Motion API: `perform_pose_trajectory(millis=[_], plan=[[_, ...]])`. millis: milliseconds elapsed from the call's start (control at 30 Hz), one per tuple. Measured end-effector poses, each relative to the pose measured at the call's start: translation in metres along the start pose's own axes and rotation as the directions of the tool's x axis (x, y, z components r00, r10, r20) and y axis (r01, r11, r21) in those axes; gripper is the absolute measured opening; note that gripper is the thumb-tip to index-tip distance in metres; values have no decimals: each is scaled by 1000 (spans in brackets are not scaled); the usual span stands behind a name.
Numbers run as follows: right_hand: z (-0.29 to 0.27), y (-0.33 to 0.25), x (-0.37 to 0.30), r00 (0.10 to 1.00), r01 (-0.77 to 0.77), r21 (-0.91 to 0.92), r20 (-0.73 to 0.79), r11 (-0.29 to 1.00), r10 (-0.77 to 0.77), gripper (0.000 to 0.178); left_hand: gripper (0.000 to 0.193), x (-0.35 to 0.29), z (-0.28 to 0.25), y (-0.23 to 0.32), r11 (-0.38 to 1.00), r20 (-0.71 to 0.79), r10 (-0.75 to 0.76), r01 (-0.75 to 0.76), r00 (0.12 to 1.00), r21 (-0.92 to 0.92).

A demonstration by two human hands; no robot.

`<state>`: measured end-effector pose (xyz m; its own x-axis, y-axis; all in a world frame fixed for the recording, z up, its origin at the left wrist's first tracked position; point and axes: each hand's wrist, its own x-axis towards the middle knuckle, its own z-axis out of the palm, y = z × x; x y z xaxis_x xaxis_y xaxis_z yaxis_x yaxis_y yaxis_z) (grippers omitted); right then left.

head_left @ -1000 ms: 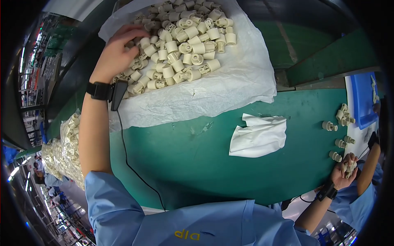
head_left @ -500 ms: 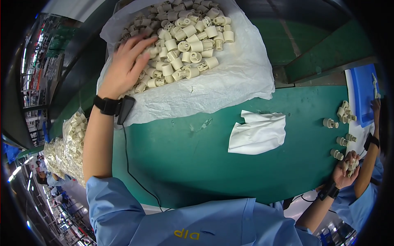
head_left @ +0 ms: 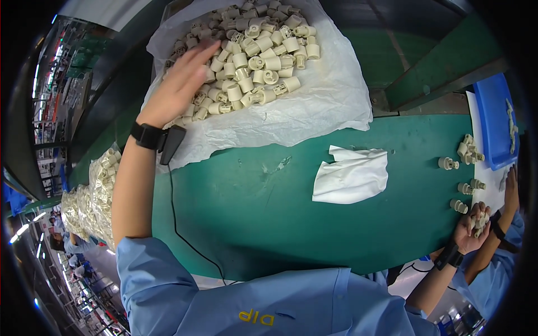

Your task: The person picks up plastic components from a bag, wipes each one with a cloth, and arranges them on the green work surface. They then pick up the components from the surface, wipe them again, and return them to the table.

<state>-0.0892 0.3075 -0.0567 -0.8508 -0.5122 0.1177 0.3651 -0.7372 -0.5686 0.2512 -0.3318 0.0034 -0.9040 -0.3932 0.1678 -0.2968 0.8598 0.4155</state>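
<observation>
Spread left hand (head_left: pixel 188 81) lies over cream cylindrical plastic parts (head_left: pixel 234 92) on crinkled white paper (head_left: pixel 330 101); right of the paper, right hand (head_left: pixel 468 238) clutches pale pieces (head_left: pixel 479 221); overcrowding could drop some.

Yellow letters (head_left: pixel 256 318) stand on the blue shirt (head_left: pixel 302 297).

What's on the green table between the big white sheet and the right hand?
A crumpled white cloth, and then a few cream parts close to the right hand. The head view shows it.

Bright centre, dark rim, left hand (head_left: pixel 178 88) blurred
</observation>
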Motion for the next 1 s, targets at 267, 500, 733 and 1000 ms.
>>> perform_pose_trajectory(millis=[267,500,733,1000], plan=[[-3,-1,1,1000,-27,-19,-1,999,27,29,45,-32,-57,-96,929,-10,-360,359,933,89],[-2,-1,-1,999,-1,-56,-38,998,-1,30,40,-19,-45,-83,915,-126,-122,161,985,370],[-8,-5,0,1000,-11,-36,-3,999,11,32,34,-8,-49,-37,992,165,-94,78,982,104],[-6,-5,0,1000,-4,-89,-1,996,4,34,31,19,-24,-26,986,92,-77,62,993,154]])
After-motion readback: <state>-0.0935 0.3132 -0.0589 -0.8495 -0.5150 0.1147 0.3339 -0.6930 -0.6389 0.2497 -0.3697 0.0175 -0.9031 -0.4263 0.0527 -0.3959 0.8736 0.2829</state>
